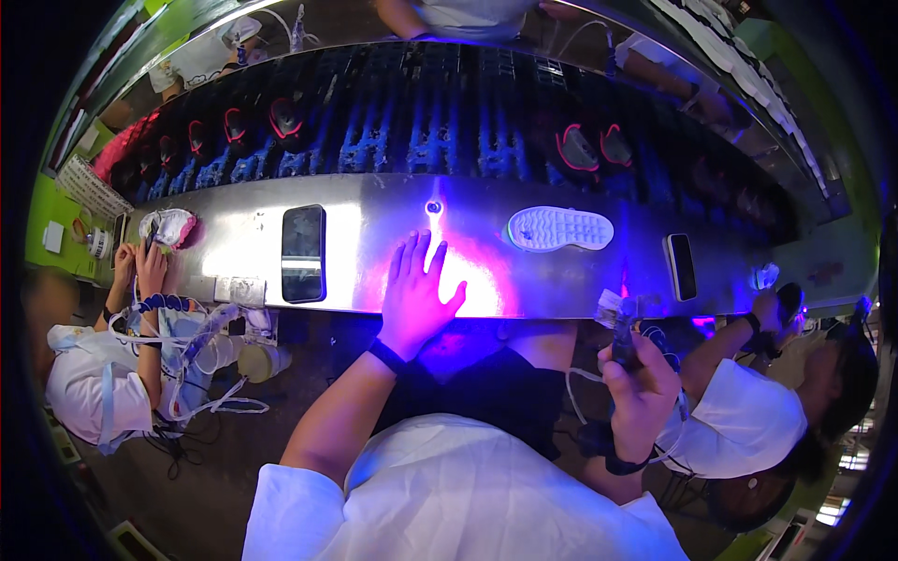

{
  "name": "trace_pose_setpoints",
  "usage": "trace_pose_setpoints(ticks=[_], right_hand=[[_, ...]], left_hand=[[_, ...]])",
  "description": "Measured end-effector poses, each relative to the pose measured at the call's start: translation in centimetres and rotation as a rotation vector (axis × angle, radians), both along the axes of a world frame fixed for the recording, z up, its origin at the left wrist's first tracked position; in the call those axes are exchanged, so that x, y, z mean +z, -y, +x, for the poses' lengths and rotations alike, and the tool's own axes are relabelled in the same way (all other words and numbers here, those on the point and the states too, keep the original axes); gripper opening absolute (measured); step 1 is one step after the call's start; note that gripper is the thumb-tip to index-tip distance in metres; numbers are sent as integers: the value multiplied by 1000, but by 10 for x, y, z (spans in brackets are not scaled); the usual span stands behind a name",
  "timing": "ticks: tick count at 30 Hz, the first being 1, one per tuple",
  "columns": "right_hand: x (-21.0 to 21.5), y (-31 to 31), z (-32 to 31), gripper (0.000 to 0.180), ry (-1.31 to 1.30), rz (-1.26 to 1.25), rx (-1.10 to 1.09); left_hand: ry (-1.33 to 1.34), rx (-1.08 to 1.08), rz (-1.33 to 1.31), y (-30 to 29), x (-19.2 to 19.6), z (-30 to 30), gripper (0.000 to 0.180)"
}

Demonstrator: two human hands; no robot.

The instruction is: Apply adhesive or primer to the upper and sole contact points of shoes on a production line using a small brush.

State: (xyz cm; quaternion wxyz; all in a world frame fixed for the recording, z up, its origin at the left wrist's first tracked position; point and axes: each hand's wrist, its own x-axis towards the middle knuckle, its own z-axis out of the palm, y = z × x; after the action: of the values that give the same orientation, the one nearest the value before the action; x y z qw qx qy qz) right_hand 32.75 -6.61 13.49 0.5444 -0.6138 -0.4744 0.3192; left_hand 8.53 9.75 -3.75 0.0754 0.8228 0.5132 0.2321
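- White shirt (449, 496) nearest, then the right hand (641, 393), closed around a pale-bristled brush (615, 313) raised by the metal bench (365, 201)
- Left hand (416, 290) spread wide at the bench edge, contact unclear
- White ridged sole (561, 230) on the bench, between two phones (304, 254)
- Dark shoes (578, 148) beyond, trimmed red

Toward the left edge of the frame, we see a white sign (94, 187) bearing dark print we cannot read.

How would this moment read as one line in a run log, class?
left hand: open, fingers spread over metal ledge | right hand: gripping brush | white sole: on ledge, between left phone and right phone
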Motion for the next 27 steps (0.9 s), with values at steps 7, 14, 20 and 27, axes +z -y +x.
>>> trace_pose_setpoints(ticks=[7,14,20,27], right_hand=[[-6,-4,2,40,117,93,22],[-78,-27,52,40,134,-67,-118],[-98,-48,112,49,404,-120,-169],[-86,-90,120,54,489,-8,-55]], left_hand=[[57,13,11,6,6,-8,65],[291,-259,171,63,5,-53,46],[218,-210,-214,101,-2,-80,32],[65,100,-522,83,-6,-73,46]])
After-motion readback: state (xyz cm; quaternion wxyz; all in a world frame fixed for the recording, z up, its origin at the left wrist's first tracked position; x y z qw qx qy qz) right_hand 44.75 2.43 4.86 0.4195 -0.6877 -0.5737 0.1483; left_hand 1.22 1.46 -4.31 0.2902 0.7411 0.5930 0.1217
